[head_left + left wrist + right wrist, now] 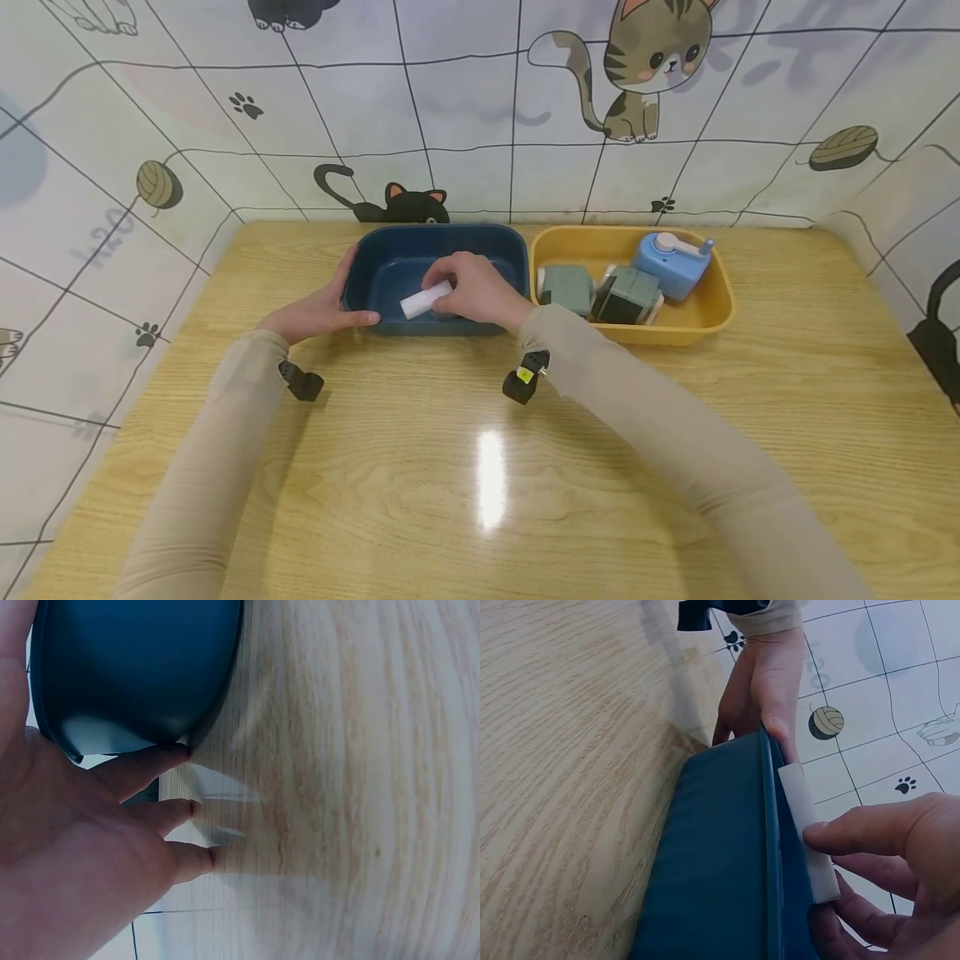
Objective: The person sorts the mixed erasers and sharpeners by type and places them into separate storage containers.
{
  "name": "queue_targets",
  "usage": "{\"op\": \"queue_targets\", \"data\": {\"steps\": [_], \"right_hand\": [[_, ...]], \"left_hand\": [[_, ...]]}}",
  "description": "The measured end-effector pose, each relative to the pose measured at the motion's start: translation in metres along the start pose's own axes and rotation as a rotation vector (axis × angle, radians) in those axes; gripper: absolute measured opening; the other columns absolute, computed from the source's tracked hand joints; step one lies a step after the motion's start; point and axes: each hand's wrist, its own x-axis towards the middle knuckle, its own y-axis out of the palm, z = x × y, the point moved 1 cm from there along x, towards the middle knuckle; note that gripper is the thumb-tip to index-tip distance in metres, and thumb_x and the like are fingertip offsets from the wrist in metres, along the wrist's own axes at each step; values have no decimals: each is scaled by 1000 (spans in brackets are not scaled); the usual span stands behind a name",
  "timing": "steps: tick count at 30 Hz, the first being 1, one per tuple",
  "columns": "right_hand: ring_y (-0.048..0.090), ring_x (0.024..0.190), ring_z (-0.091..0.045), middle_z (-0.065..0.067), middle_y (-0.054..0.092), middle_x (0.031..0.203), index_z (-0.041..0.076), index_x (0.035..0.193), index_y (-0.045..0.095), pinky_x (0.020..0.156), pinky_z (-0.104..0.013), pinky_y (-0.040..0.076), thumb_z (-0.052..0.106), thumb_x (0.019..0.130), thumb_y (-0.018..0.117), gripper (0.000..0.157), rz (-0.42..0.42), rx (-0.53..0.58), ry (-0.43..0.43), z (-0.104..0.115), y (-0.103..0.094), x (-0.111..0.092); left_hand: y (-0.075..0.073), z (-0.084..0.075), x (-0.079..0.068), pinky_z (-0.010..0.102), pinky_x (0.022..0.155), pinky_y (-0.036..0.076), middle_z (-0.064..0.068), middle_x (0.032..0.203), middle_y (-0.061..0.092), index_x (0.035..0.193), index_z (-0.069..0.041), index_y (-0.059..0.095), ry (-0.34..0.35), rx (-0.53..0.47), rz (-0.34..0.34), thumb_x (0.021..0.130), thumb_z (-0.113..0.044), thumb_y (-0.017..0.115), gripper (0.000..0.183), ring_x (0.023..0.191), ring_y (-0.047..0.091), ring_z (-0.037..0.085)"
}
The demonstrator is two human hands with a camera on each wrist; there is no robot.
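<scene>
Here my right hand (480, 287) is pinching a small white block (426, 299) between thumb and fingertips, holding it just over the near rim of the dark blue bin (390, 242). It looks light, stiff and smooth, so I judge a firm pinch across its long sides is serving best. My left hand (318, 308) is bracing the bin's left corner, fingers straight against its wall and thumb along the near side. The bin is sitting touching the yellow bin (708, 312), which is holding the grey-green gadgets (603, 293) and a blue one (672, 262). Open table (480, 467) is lying toward me.
</scene>
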Motion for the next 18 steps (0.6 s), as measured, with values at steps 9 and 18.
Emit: {"op": "queue_targets", "data": {"steps": [9, 18], "right_hand": [[57, 93, -22, -8, 66, 106, 5, 107, 71, 79, -30, 46, 3, 84, 71, 24, 39, 6, 69, -2, 2, 9], [59, 101, -21, -9, 66, 113, 4, 116, 68, 84, -31, 46, 10, 86, 72, 30, 2, -12, 110, -3, 4, 17]], "left_hand": [[0, 0, 0, 58, 111, 10, 4, 158, -19, 149, -34, -25, 5, 3, -2, 88, -40, 70, 113, 144, -5, 32], [0, -6, -3, 59, 111, 9, 5, 158, -22, 149, -30, -25, 8, -10, 7, 88, -39, 70, 113, 144, -7, 33]]}}
